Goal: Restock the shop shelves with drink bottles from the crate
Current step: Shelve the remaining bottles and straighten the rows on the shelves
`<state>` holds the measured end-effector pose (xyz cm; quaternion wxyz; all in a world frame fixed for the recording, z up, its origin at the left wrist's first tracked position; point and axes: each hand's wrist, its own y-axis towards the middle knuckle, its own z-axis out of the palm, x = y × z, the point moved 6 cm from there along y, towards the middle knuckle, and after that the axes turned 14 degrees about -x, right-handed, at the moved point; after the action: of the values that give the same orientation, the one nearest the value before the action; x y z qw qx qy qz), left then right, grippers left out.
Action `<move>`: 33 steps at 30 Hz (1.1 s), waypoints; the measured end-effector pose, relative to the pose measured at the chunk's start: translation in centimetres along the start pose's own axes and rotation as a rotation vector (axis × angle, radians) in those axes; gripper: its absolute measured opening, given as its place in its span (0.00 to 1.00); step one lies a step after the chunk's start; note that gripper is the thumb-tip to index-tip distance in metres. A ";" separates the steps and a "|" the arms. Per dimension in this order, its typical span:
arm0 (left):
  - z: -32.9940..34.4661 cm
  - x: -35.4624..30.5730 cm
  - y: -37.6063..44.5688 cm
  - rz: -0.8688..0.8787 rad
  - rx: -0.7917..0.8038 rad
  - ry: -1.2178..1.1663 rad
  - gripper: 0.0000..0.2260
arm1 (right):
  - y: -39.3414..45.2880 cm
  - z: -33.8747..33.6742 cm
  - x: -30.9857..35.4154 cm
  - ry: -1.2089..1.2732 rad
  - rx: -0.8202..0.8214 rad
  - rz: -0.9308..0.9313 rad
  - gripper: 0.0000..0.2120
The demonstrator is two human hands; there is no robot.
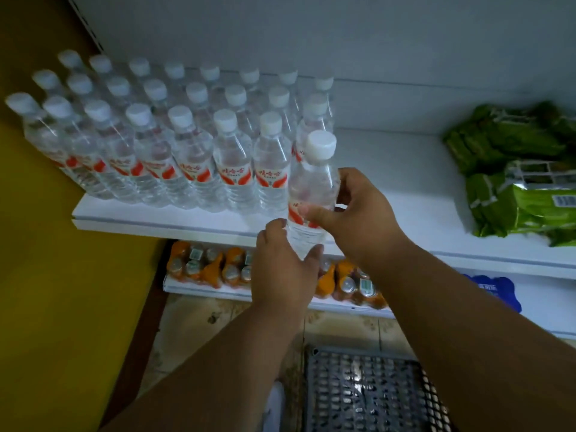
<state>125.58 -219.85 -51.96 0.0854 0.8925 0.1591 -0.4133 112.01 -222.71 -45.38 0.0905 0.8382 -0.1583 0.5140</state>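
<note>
Both hands hold one clear water bottle [313, 182] with a white cap and red-and-white label, upright in front of the white shelf [162, 218]. My left hand [285, 266] grips its base from below. My right hand [358, 213] wraps its middle from the right. The bottle is at the right end of the front row of several matching water bottles [187, 151], which fill the shelf's left part in rows. The grey plastic crate [367, 391] sits on the floor below my arms, with at least one bottle dimly visible inside.
Green snack packets [517, 169] lie on the shelf's right side, with bare shelf between them and the bottles. A lower shelf carries orange drink bottles [205, 266] and a blue pack [495, 291]. A yellow wall [46, 275] stands to the left. The floor is tiled.
</note>
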 end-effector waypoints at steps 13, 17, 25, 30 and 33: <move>5.3 -1.1 2.4 -1.173 0.309 -1.004 0.33 | 6.3 3.2 -3.0 -0.036 -0.063 0.042 0.28; 6.0 -1.4 3.5 -1.174 0.232 -1.050 0.35 | 7.0 3.5 -3.4 0.012 -0.069 0.060 0.27; 7.3 -1.6 4.3 -1.155 0.193 -1.140 0.29 | 7.2 3.2 -3.6 0.026 -0.047 0.114 0.24; 7.7 -2.1 4.9 -1.132 0.201 -1.125 0.32 | 7.5 2.7 -3.5 -0.009 -0.014 0.081 0.23; 7.7 -1.9 5.0 -1.119 0.202 -1.130 0.31 | 7.5 2.8 -3.4 -0.032 -0.025 0.067 0.24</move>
<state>120.78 -227.10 -55.36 -0.1483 0.3393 0.4775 -0.7968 110.18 -229.98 -49.77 0.0813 0.8394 -0.1940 0.5012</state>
